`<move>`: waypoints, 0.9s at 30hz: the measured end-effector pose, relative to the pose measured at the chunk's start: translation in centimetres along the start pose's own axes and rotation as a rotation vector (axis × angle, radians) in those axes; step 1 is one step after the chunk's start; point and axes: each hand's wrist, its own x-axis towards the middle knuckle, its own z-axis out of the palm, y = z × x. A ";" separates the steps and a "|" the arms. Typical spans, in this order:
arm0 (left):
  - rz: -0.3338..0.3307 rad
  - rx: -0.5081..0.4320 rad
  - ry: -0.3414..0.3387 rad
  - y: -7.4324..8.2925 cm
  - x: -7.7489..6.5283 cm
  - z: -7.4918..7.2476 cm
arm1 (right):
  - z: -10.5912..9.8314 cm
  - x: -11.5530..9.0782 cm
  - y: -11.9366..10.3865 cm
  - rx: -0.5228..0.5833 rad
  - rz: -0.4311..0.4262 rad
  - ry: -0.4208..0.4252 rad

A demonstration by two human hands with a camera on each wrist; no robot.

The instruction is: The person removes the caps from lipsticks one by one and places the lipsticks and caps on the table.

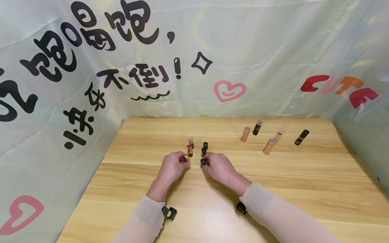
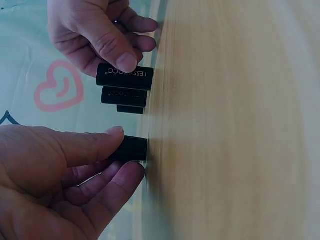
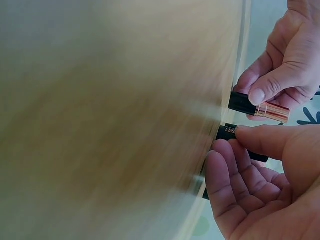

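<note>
My left hand (image 1: 173, 166) pinches the black base of an uncapped lipstick (image 3: 242, 103) between thumb and fingers, its gold tube pointing up. The base stands at the tabletop. To the right, my right hand (image 1: 221, 167) grips a black lipstick cap (image 2: 125, 76) with gold lettering, upright on the table. Beyond the left hand stand two more uncapped lipsticks, one with a pink tip (image 1: 190, 141) and one with a gold tube (image 1: 189, 150). Two black caps (image 1: 204, 152) line up behind the gripped cap.
At the back right of the wooden table (image 1: 316, 189) stand two rose-gold lipsticks (image 1: 269, 146), two black tubes (image 1: 302, 137) and a clear tube (image 1: 280, 134). A printed cloth (image 1: 261, 50) hangs behind and along the sides.
</note>
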 end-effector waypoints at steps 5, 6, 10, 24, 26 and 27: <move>-0.001 -0.006 0.000 -0.1 0.0 0.0 | 0.1 0.1 0.0 -0.002 -0.001 0.000; 0.000 -0.006 0.000 -0.1 0.0 0.0 | 0.1 0.1 0.0 0.000 0.000 -0.001; -0.004 -0.014 -0.006 0.0 -0.1 0.0 | 0.1 0.1 0.1 -0.002 0.005 -0.002; -0.001 -0.031 -0.031 -0.3 -0.3 -0.2 | -0.1 -0.1 0.5 -0.002 0.016 -0.001; -0.017 -0.012 -0.042 -0.2 -0.5 -0.4 | -0.3 -0.3 0.7 -0.016 0.017 0.005; -0.029 0.000 -0.051 -0.1 -0.7 -0.6 | -0.4 -0.4 0.8 -0.022 0.019 0.009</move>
